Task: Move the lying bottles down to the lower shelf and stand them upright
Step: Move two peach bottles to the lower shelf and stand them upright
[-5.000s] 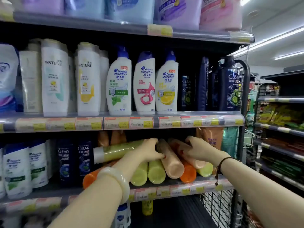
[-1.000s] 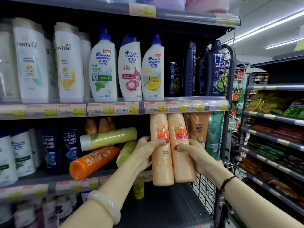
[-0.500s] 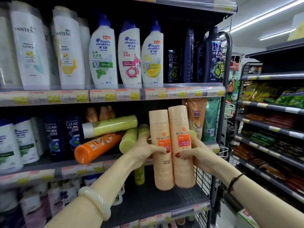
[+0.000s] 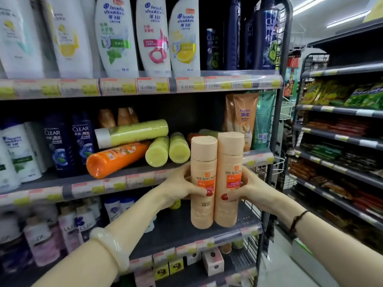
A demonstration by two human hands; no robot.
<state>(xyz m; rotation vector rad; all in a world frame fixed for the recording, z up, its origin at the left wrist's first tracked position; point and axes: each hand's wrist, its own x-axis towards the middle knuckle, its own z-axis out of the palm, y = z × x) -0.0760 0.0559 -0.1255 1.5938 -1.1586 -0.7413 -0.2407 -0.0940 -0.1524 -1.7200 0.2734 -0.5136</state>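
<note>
Two peach bottles are held upright side by side in front of the lower shelf [image 4: 186,233]. My left hand [image 4: 182,183] grips the left peach bottle [image 4: 203,162], and my right hand [image 4: 246,187] grips the right peach bottle [image 4: 229,158]. Their bases hang just above the shelf's dark surface or touch it; I cannot tell which. On the shelf above, an orange bottle [image 4: 118,158] lies on its side, a yellow-green bottle [image 4: 132,132] lies across it, and two more yellow-green bottles [image 4: 167,151] lie with their ends toward me.
Dark Clear bottles [image 4: 68,141] stand left of the lying ones, tubes [image 4: 244,119] stand at the right end. Pale bottles [image 4: 62,230] fill the lower shelf's left part. A metal upright [image 4: 273,162] bounds the rack on the right, with another rack [image 4: 342,141] across the aisle.
Both hands pulled the two peach bottles off the middle shelf, turned them upright and lowered them to the shelf below. The view has tilted downward.
</note>
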